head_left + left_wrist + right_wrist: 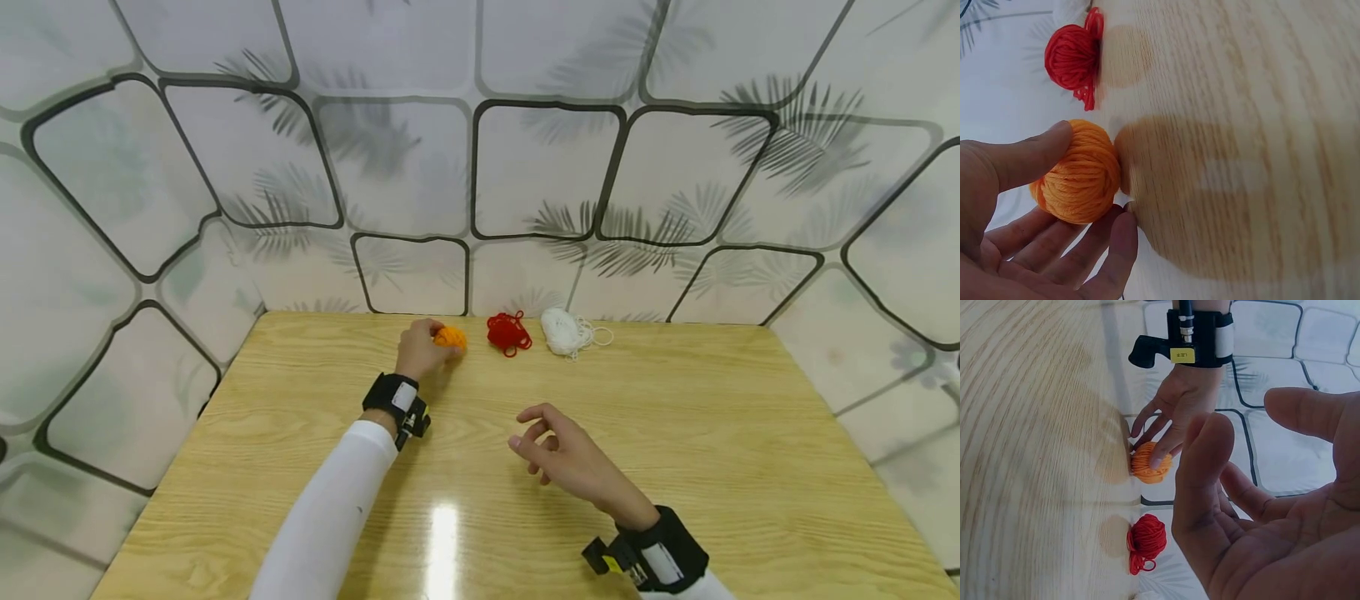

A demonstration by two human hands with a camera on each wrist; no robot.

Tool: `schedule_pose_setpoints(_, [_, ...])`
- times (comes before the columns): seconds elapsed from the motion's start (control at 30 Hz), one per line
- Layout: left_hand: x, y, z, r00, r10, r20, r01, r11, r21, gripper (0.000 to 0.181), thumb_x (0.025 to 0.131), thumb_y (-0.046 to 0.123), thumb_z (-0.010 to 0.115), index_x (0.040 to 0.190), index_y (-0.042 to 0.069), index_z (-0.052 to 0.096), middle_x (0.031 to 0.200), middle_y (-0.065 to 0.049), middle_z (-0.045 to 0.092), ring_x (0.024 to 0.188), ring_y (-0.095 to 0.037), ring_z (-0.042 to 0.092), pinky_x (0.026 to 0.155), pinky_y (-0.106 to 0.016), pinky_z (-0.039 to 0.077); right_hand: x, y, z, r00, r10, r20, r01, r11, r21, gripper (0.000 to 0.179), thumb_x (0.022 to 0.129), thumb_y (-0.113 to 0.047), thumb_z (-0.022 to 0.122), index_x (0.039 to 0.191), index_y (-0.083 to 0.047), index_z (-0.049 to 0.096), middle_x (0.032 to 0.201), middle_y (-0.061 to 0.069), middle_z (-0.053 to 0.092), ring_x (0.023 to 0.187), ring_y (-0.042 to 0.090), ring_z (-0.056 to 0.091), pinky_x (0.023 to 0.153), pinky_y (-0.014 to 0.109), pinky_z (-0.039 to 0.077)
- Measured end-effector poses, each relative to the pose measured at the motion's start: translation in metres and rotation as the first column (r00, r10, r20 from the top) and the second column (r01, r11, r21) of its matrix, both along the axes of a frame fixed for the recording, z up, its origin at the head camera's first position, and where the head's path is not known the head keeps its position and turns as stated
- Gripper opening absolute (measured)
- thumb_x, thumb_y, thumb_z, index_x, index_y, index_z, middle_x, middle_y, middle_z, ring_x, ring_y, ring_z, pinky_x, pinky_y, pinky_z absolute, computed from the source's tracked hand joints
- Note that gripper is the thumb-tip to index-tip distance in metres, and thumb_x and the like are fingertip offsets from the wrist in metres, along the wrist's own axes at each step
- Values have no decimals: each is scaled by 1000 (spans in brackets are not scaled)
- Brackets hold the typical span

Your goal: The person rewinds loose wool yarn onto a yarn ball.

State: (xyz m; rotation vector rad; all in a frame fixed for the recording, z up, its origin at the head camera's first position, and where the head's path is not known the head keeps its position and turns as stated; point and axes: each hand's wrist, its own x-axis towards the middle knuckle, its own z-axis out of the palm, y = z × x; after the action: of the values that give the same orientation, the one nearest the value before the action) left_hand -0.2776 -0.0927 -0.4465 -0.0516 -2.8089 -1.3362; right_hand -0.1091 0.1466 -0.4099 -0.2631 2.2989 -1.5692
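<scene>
In the head view we look down on a pale wooden table (720, 417) against a wall covering (412, 175) patterned with dark outlines and grey fronds. Near the table's back edge, from left to right, lie an orange yarn ball (452, 337), a red yarn ball (507, 332) and a white yarn bundle (562, 332) with loose strands trailing to its right. The left hand (422, 350) grips the orange ball; the right hand (567, 457), well apart and nearer to us, is above the table, fingers loosely bent, holding nothing. (Both wrists wear black straps (392, 395) with small devices attached.) In the left wrist view we find the thumb pressed to one side of the orange ball and fingers curved around the other, the red ball just beyond. In the right wrist view we see the right thumb and fingers spread apart, with the left hand on the orange ball past them.
</scene>
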Motion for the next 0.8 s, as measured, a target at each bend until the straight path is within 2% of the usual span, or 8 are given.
schedule_pose_setpoints(0.33, [-1, 4, 0, 999, 1, 33, -1, 1000, -3, 53, 84, 12, 85, 127, -8, 63, 126, -23, 65, 117, -37, 60, 100, -44, 50, 1, 1, 2, 1000, 7, -10, -7, 1000, -16, 46, 100, -29, 67, 134, -1, 50, 103, 13, 59, 79, 35, 63, 63, 45, 57])
schedule_pose_setpoints(0.6, [-6, 8, -1, 999, 19, 43, -18, 1000, -6, 52, 82, 12, 86, 125, -7, 65, 125, -22, 66, 115, -36, 61, 99, -44, 50, 2, 3, 3, 1000, -17, 5, 17, 1000, -23, 48, 100, -28, 67, 135, -1, 49, 104, 12, 59, 78, 31, 63, 62, 38, 56])
schedule_pose_setpoints(0.7, [-8, 9, -1, 999, 12, 52, -11, 1000, -5, 54, 83, 13, 85, 128, -6, 63, 128, -23, 64, 118, -37, 60, 100, -45, 49, 1, 4, 3, 999, -46, -21, 46, 999, -14, 47, 100, -29, 67, 135, -2, 50, 105, 12, 59, 80, 31, 63, 62, 38, 56])
schedule_pose_setpoints(0.8, [-7, 8, 0, 998, -16, 53, 17, 999, -28, 62, 85, 17, 84, 136, -5, 58, 135, -25, 59, 124, -40, 56, 103, -48, 47, 0, 7, 4, 990, -92, -105, 94, 995, 19, 44, 100, -30, 67, 134, -6, 53, 107, 11, 59, 84, 30, 64, 63, 37, 57])
